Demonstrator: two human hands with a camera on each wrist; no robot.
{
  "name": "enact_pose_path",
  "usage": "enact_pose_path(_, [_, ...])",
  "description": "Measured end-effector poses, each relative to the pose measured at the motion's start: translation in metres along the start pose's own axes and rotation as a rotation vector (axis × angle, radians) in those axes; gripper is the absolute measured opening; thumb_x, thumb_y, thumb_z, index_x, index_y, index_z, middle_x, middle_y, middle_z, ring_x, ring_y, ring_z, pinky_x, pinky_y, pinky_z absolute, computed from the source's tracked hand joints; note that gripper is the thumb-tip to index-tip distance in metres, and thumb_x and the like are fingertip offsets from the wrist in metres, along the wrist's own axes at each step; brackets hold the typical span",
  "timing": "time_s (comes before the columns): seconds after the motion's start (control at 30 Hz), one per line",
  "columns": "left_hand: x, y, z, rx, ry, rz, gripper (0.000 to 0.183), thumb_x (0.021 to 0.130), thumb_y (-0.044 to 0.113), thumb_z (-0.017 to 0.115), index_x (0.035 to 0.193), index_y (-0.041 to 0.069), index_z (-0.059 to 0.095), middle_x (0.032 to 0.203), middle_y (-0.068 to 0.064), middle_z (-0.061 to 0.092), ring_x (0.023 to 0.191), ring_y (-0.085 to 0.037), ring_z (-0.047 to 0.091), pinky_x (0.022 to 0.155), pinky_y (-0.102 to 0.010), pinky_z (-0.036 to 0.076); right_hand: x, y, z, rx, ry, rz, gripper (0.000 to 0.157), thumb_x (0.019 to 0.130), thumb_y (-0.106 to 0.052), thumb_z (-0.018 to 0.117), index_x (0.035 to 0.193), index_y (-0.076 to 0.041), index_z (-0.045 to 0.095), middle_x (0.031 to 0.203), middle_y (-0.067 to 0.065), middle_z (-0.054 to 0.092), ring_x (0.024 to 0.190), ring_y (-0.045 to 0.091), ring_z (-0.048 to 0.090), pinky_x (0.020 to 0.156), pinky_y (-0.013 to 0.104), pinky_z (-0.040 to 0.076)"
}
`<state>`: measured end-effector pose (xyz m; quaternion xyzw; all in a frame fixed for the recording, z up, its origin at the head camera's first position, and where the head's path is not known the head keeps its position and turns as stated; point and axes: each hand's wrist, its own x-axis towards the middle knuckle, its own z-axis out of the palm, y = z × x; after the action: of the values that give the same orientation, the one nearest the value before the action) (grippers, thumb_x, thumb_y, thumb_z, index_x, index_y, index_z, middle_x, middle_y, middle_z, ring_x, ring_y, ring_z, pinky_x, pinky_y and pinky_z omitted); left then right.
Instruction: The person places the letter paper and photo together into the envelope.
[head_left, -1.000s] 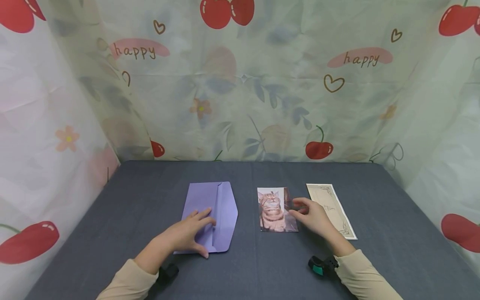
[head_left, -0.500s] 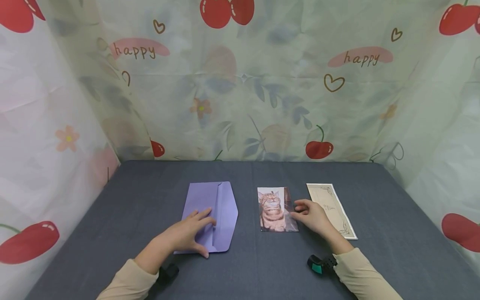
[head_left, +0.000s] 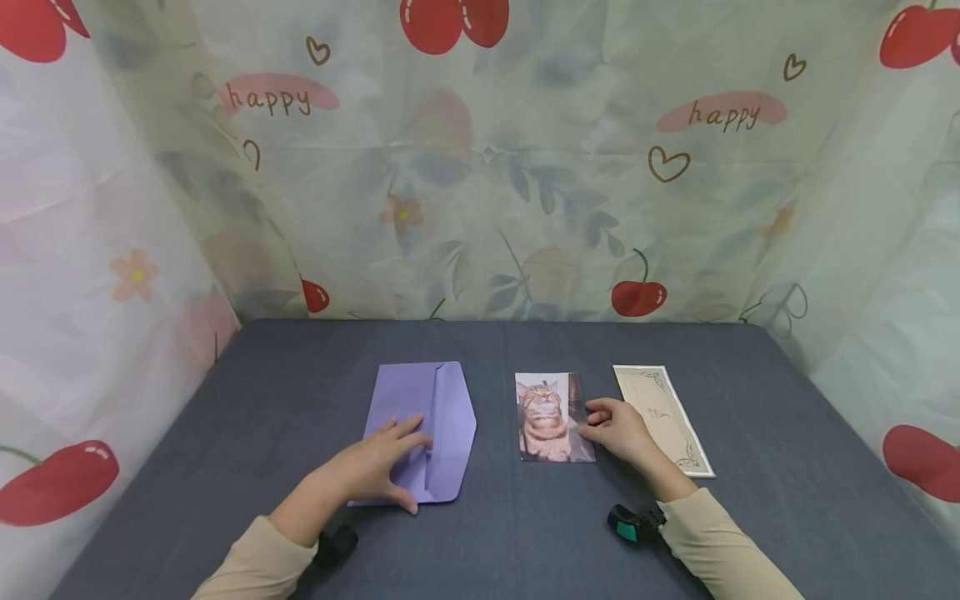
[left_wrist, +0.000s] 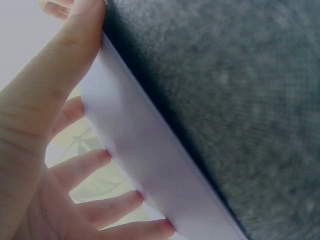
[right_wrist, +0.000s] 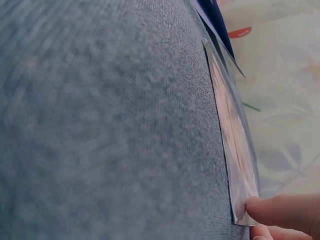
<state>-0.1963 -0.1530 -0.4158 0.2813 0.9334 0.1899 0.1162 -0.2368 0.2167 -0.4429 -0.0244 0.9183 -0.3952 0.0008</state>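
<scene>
The left hand [head_left: 378, 465] rests on a purple envelope [head_left: 411, 393] with its fingers spread and uncurled, fingertips touching the paper and the thumb at the near edge; it presses the envelope rather than grasping it. The envelope lies under and just beyond that hand, its pointed flap [head_left: 454, 433] unfolded on the side facing the right hand [head_left: 624, 433]. The right hand pinches the nearer side edge of a cat photo [head_left: 544, 423]; in the right wrist view its thumb lies on the upper face close to a corner, with other fingers bent at the edge below. The photo (a tabby with its eyes closed) sits between the two hands, its picture side up, well clear of the left one and apart from the envelope. Just outside the right hand, on the side away from the photo, lies a cream card [head_left: 670, 415] with dark scrollwork in its corners, partly hidden by the right hand and wrist. A dark device [head_left: 636, 523] with a green patch sits at the right wrist. Beneath both hands spreads a dark grey tabletop [head_left: 517, 542], and beyond them hangs a pale curtain [head_left: 487, 208] printed with cherries, leaves, hearts and the word "happy".
</scene>
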Motion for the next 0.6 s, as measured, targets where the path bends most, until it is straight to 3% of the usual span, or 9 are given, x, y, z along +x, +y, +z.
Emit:
enact_pose_path(0.3, [0.0003, 0.0007, 0.0002, -0.002, -0.005, -0.011, 0.068, 0.063, 0.043, 0.082, 0.119, 0.019, 0.051, 0.151, -0.021, 0.029, 0.132, -0.056, 0.026, 0.099, -0.065, 0.033, -0.0010, -0.0015, 0.0000, -0.003, -0.004, 0.029, 0.046, 0.075, -0.004, 0.072, 0.115, 0.012, 0.056, 0.085, 0.016, 0.066, 0.070, 0.014, 0.056, 0.059, 0.023, 0.043])
enact_pose_path(0.6, [-0.0004, 0.0010, -0.0007, -0.008, -0.007, -0.011, 0.069, 0.063, 0.043, 0.082, 0.119, 0.018, 0.051, 0.151, -0.021, 0.029, 0.133, -0.055, 0.026, 0.097, -0.066, 0.034, -0.0015, -0.0028, -0.0006, 0.046, 0.001, 0.028, 0.038, 0.074, -0.002, 0.072, 0.107, 0.013, 0.060, 0.085, 0.016, 0.065, 0.071, 0.012, 0.054, 0.058, 0.018, 0.043])
